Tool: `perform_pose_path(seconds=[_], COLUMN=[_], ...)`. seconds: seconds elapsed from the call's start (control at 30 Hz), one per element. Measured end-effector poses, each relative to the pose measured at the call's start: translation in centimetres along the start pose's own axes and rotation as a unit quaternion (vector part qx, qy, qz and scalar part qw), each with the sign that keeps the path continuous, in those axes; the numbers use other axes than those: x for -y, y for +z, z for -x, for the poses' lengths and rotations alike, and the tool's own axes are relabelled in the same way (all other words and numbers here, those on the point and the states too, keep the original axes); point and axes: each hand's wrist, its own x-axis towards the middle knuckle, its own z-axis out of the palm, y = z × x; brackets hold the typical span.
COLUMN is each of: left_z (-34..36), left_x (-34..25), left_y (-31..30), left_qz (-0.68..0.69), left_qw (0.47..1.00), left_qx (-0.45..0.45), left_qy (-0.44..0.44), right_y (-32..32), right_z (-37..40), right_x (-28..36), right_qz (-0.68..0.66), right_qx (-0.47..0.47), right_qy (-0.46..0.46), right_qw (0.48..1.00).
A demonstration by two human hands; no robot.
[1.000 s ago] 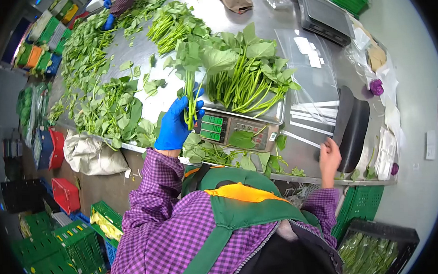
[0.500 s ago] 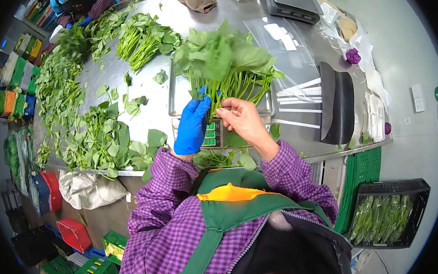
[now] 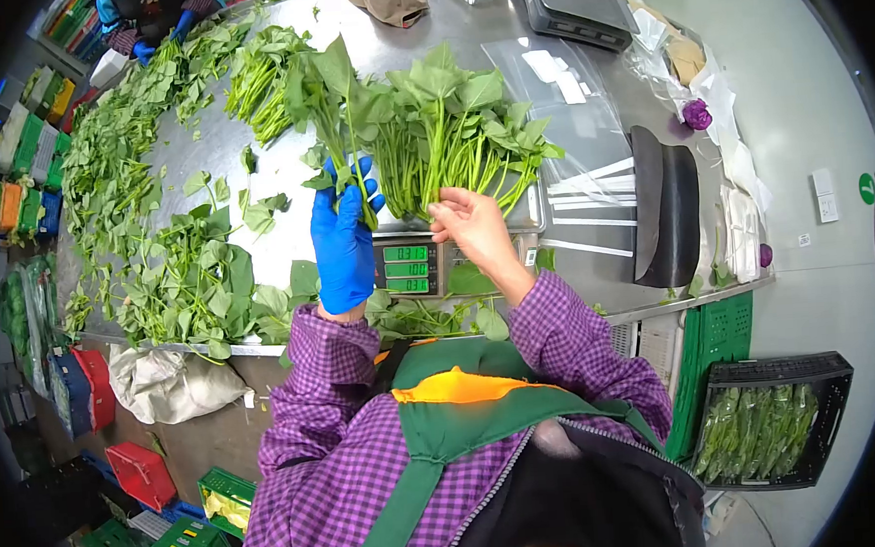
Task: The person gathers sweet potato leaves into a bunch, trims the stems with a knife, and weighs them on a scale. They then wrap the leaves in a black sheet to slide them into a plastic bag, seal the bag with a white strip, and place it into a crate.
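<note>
My left hand point(image 3: 345, 241), in a blue glove, holds a small bunch of leafy green stems point(image 3: 331, 105) upright, left of the scale. My right hand point(image 3: 475, 229) is bare, its thumb and forefinger pinched on the lower end of a stem at the front of a larger bunch of greens point(image 3: 449, 132). That bunch rests on the metal tray of the scale point(image 3: 526, 208). Green digits light up on the scale's display point(image 3: 407, 269) between my wrists.
Loose greens point(image 3: 207, 278) cover the table's left side, with another bunch point(image 3: 261, 89) behind. White strips point(image 3: 594, 219) and clear plastic bags point(image 3: 557, 96) lie right, beside a dark curved holder point(image 3: 666, 207). A co-worker's blue-gloved hands point(image 3: 180, 27) are at the far left.
My left hand has moved left, away from my right hand, with a small bunch in it. The scale's display is now more exposed.
</note>
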Motion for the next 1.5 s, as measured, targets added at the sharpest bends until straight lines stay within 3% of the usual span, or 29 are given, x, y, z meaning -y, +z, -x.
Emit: perform_pose_path(seconds=[0.1, 0.17, 0.33, 0.37, 0.47, 0.53, 0.63, 0.7, 0.73, 0.8, 0.83, 0.9, 0.93, 0.97, 1.0, 1.03, 1.07, 1.1, 1.17, 1.23, 1.3, 1.37, 1.4, 1.43, 1.5], left_z=[0.2, 0.3, 0.1, 0.1, -0.5, -0.5, -1.5, -1.9, -2.2, -2.6, -3.1, -4.3, -4.7, -4.9, -4.8, -3.9, -3.5, -3.2, -2.5, -3.1, -4.4, -6.9, -8.5, -8.8, -10.4], left_x=[0.7, 0.9, 1.2, 0.6, 0.0, -1.1, -1.6, -1.7, -1.4, -1.2, -1.1, 0.6, 1.3, 2.0, 2.6, 1.7, 1.1, 1.0, 1.9, 3.3, 6.0, 7.2, 6.4, 6.6, 7.1], left_y=[-1.7, -3.1, -6.6, -6.3, -9.1, -9.5, -11.3, -11.8, -12.5, -12.7, -12.8, -15.8, -16.2, -16.6, -18.0, -15.1, -13.2, -11.6, -8.1, -6.6, -6.1, -5.6, -4.3, -2.3, -0.4], left_qz=[0.002, 0.018, -0.022, -0.037, -0.041, -0.050, -0.075, -0.101, -0.124, -0.138, -0.149, -0.209, -0.347, -0.477, -0.535, -0.541, -0.464, -0.378, -0.331, -0.351, -0.341, -0.416, -0.458, -0.285, -0.312], left_qw=[1.000, 0.999, 0.995, 0.990, 0.986, 0.983, 0.976, 0.965, 0.962, 0.957, 0.953, 0.950, 0.897, 0.822, 0.801, 0.807, 0.872, 0.921, 0.941, 0.933, 0.938, 0.906, 0.868, 0.952, 0.942], left_qx=[-0.020, -0.034, -0.102, -0.139, -0.162, -0.171, -0.192, -0.220, -0.223, -0.234, -0.241, -0.222, -0.269, -0.308, -0.251, -0.224, -0.155, -0.085, -0.023, -0.001, -0.017, 0.026, 0.054, 0.090, 0.109], left_qy=[-0.007, -0.019, 0.002, 0.010, 0.025, 0.053, 0.071, 0.101, 0.101, 0.102, 0.105, 0.073, 0.056, 0.038, 0.096, 0.072, 0.018, -0.036, -0.065, -0.074, -0.055, -0.078, -0.183, -0.063, -0.063], right_y=[-0.1, -0.7, -6.6, -7.9, -16.5, -22.2, -28.6, -31.5, -33.0, -34.1, -34.3, -32.2, -30.5, -28.7, -27.0, -25.0, -22.5, -20.0, -16.5, -13.5, -11.7, -10.3, -9.7, -9.3, -8.7], right_z=[0.3, 1.2, 2.9, 3.7, 3.2, 3.6, 4.0, 4.5, 4.7, 5.0, 5.1, 5.6, 6.0, 5.9, 5.8, 5.9, 5.7, 5.1, 3.5, 1.8, 0.1, -1.8, -2.7, -3.8, -6.2], right_x=[-0.5, -0.4, -1.8, -0.9, -3.6, -3.6, -5.4, -7.0, -7.5, -7.9, -8.5, -7.5, -7.0, -6.1, -5.3, -4.5, -3.2, -2.1, -1.8, -2.5, -2.6, -2.2, -1.9, -1.6, -2.0], right_qz=[0.093, 0.154, 0.155, 0.207, 0.330, 0.549, 0.586, 0.546, 0.546, 0.493, 0.494, 0.564, 0.647, 0.648, 0.640, 0.626, 0.500, 0.353, 0.172, 0.024, -0.032, -0.089, -0.114, -0.138, -0.141], right_qx=[0.002, -0.034, -0.104, -0.136, -0.272, -0.350, -0.456, -0.430, -0.429, -0.355, -0.352, -0.357, -0.365, -0.363, -0.366, -0.366, -0.321, -0.263, -0.125, -0.108, -0.111, -0.112, -0.103, -0.095, -0.064], right_qy=[-0.019, -0.131, -0.079, -0.096, -0.139, -0.167, -0.020, 0.093, 0.095, 0.129, 0.131, 0.098, 0.023, 0.022, -0.077, -0.175, -0.098, -0.018, 0.021, 0.076, 0.072, 0.067, 0.083, 0.099, 0.123], right_qw=[0.995, 0.979, 0.979, 0.964, 0.893, 0.741, 0.669, 0.713, 0.713, 0.783, 0.784, 0.738, 0.669, 0.669, 0.671, 0.666, 0.798, 0.898, 0.977, 0.991, 0.991, 0.987, 0.985, 0.981, 0.980])
